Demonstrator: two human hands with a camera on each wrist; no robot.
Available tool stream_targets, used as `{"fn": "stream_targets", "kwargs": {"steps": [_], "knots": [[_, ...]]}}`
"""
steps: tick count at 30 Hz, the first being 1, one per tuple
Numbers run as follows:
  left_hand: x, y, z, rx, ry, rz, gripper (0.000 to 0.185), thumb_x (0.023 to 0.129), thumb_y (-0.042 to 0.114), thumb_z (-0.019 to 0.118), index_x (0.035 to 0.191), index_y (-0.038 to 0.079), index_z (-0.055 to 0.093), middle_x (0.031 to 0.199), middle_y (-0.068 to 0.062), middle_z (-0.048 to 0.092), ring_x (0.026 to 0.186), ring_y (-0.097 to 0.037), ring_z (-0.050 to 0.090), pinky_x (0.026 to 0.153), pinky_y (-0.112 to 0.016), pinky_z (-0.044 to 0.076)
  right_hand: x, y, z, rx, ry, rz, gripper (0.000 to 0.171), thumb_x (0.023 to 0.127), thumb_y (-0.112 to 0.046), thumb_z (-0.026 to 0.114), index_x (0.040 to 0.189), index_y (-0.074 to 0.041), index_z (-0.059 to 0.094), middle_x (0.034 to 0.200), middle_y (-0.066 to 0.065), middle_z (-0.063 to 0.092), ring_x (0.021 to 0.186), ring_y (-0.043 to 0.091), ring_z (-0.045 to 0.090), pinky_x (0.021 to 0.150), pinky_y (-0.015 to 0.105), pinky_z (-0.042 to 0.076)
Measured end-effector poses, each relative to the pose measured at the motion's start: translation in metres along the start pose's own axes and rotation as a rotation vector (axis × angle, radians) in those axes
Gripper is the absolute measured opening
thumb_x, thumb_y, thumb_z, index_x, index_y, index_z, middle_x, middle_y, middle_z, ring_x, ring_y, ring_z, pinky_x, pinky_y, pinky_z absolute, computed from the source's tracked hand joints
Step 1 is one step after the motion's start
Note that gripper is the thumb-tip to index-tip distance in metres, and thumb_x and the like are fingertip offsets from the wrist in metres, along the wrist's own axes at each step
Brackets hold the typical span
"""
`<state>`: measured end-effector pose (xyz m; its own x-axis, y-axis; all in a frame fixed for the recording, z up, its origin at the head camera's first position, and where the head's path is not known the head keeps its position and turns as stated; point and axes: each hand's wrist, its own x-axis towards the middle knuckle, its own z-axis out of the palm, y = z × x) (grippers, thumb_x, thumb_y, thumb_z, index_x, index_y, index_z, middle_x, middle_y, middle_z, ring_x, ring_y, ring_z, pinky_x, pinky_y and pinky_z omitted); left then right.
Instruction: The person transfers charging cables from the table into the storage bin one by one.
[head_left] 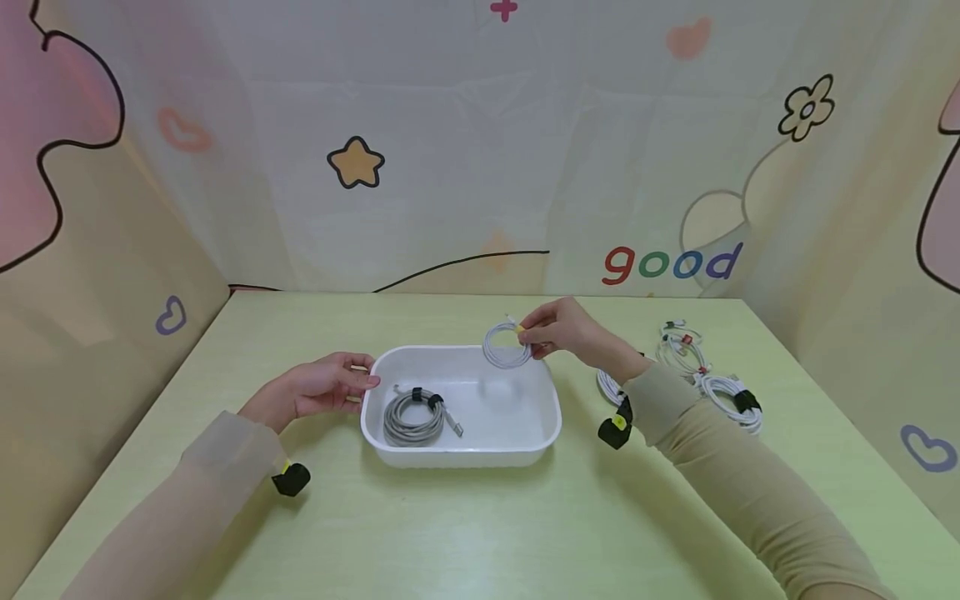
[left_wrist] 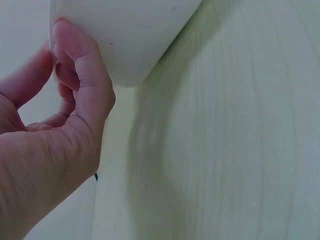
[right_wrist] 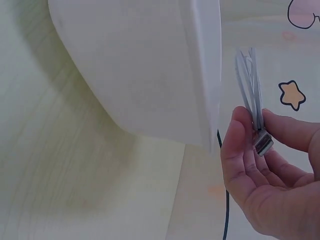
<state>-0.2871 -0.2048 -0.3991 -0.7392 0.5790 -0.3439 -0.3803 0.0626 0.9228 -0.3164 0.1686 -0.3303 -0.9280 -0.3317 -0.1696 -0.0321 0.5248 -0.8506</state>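
A white plastic tub (head_left: 517, 429) stands on the table, and a coiled grey cable (head_left: 408, 427) with black ties lies in its left part. My left hand (head_left: 330, 385) pinches the tub's left rim between thumb and fingers; the left wrist view shows the fingers (left_wrist: 82, 55) against the outer wall. Over the tub's back right corner, my right hand (head_left: 562, 327) pinches a coiled white cable (head_left: 495, 360) with a yellow tie. In the right wrist view its metal plug (right_wrist: 263, 144) shows between the fingers, and the coil rises above them.
Right of the tub, several more coiled white cables (head_left: 727, 400) lie on the table (head_left: 465, 533), one of them with a black tie. Another white coil (head_left: 609, 388) is partly hidden behind the right wrist. A printed curtain (head_left: 450, 208) hangs behind the table.
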Motion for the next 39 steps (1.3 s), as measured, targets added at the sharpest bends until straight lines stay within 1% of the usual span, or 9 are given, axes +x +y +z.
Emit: {"fn": "stream_targets", "kwargs": {"steps": [8,20,23,26,29,31,34,37,39], "knots": [[-0.001,0.002,0.002,-0.002,0.015,-0.009,0.010,0.097,0.002,0.050,0.106,0.006,0.046,0.088,0.002,0.065,0.077,-0.009,0.063,0.070,-0.026,0.055,0.001,-0.005,0.021,-0.007,-0.045,0.003,0.026,0.089,-0.006,0.068,0.111,0.006,0.062,0.101,0.020,0.069,0.069,0.015,0.066,0.072,0.031,0.059],[-0.002,0.003,0.003,-0.004,-0.003,-0.006,0.010,0.097,0.002,0.051,0.106,0.006,0.047,0.088,0.002,0.065,0.077,-0.008,0.063,0.070,-0.026,0.055,0.004,-0.012,0.041,-0.039,-0.071,-0.015,0.022,0.089,-0.006,0.068,0.108,0.004,0.064,0.098,0.019,0.070,0.068,0.014,0.065,0.070,0.029,0.059],[-0.002,0.003,0.003,-0.003,-0.004,-0.006,0.011,0.097,0.003,0.052,0.106,0.005,0.046,0.088,0.002,0.065,0.077,-0.008,0.063,0.070,-0.026,0.055,0.005,-0.014,0.045,-0.045,-0.087,-0.014,0.023,0.090,-0.008,0.066,0.110,0.005,0.064,0.101,0.020,0.070,0.071,0.015,0.066,0.073,0.032,0.059],[-0.003,0.003,0.003,-0.008,0.000,-0.010,0.013,0.097,0.003,0.053,0.108,0.005,0.046,0.088,0.002,0.066,0.078,-0.009,0.063,0.071,-0.026,0.055,0.004,-0.015,0.048,-0.106,-0.113,-0.009,0.027,0.093,-0.013,0.064,0.114,0.003,0.063,0.104,0.020,0.069,0.079,0.019,0.068,0.078,0.034,0.059],[-0.004,0.004,0.002,-0.009,0.005,-0.014,0.014,0.097,0.004,0.054,0.108,0.005,0.046,0.089,0.002,0.066,0.079,-0.010,0.064,0.071,-0.027,0.055,0.000,-0.016,0.049,-0.226,-0.129,-0.029,0.031,0.096,-0.021,0.061,0.116,0.002,0.063,0.105,0.019,0.069,0.089,0.025,0.068,0.080,0.033,0.058],[-0.004,0.004,0.002,-0.003,0.004,-0.013,0.014,0.096,0.004,0.054,0.108,0.005,0.046,0.089,0.002,0.066,0.079,-0.010,0.064,0.072,-0.027,0.056,-0.002,-0.018,0.047,-0.279,-0.116,-0.053,0.031,0.096,-0.022,0.060,0.113,0.002,0.065,0.103,0.020,0.070,0.090,0.028,0.069,0.077,0.031,0.058],[-0.004,0.004,0.002,0.002,0.006,-0.010,0.014,0.096,0.004,0.054,0.108,0.005,0.046,0.089,0.002,0.066,0.079,-0.010,0.064,0.072,-0.027,0.056,-0.008,-0.021,0.036,-0.312,-0.054,-0.114,0.028,0.096,-0.021,0.060,0.109,0.004,0.066,0.097,0.021,0.071,0.083,0.028,0.070,0.071,0.030,0.059],[-0.004,0.004,0.003,0.004,0.003,-0.009,0.014,0.097,0.004,0.054,0.108,0.005,0.046,0.089,0.002,0.066,0.079,-0.010,0.064,0.072,-0.027,0.056,-0.012,-0.016,0.016,-0.338,0.055,-0.167,0.025,0.096,-0.018,0.059,0.106,0.003,0.068,0.095,0.022,0.071,0.075,0.023,0.069,0.066,0.028,0.058],[-0.004,0.004,0.004,0.003,0.004,-0.011,0.013,0.097,0.003,0.053,0.108,0.005,0.046,0.088,0.002,0.066,0.079,-0.010,0.064,0.072,-0.027,0.056,-0.014,-0.006,0.000,-0.379,0.139,-0.181,0.023,0.095,-0.016,0.059,0.105,0.002,0.068,0.094,0.022,0.071,0.074,0.022,0.068,0.066,0.029,0.057]]}}
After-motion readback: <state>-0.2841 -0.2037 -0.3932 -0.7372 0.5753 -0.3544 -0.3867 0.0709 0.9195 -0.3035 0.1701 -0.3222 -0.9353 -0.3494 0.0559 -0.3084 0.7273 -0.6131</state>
